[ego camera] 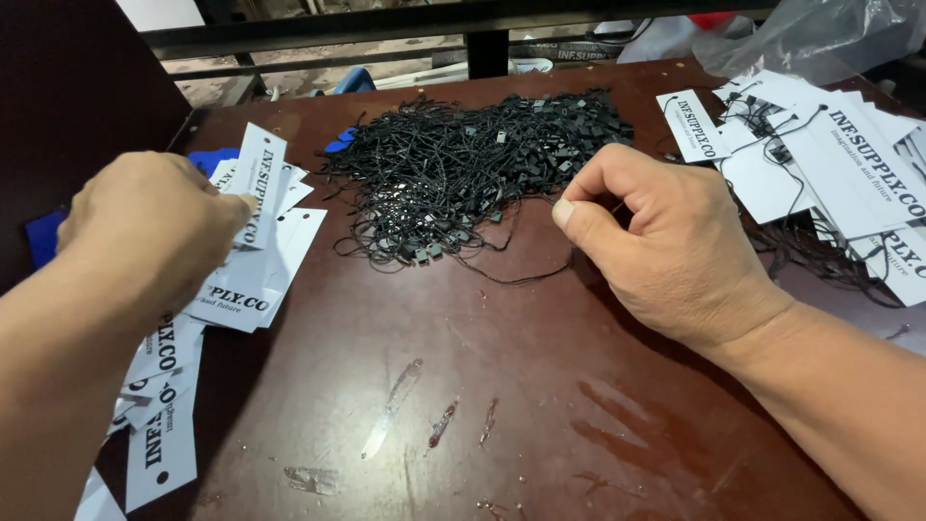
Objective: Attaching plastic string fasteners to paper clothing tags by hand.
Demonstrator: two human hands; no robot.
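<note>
Nearest the viewer, a dark red-brown table (502, 425), scuffed and smeared with pale streaks. Nearer than the black string pile (463, 169) and to its left, a loose spread of white paper tags (241, 289) with black print, overlapping, running toward the near left corner. Above that spread, the left hand (154, 232), fingers curled, pinching one white tag (258, 183) held upright at the fingertips. To the right of the pile, the right hand (666, 241), loosely clenched, thumb pressed against forefinger at the pile's near right edge; whether a string is caught between them cannot be told. One loose black strand (511, 278) curving over the table just below that hand. In the middle, the string pile itself, a tangle of thin black loops with small square locks. Left of the pile, bits of blue sheet (217, 156) under the tags. Right of the pile, a heap of strung tags (830, 164), cords already through them. Beyond the pile, a black metal rail (434, 29) and clear plastic bag (810, 34).
</note>
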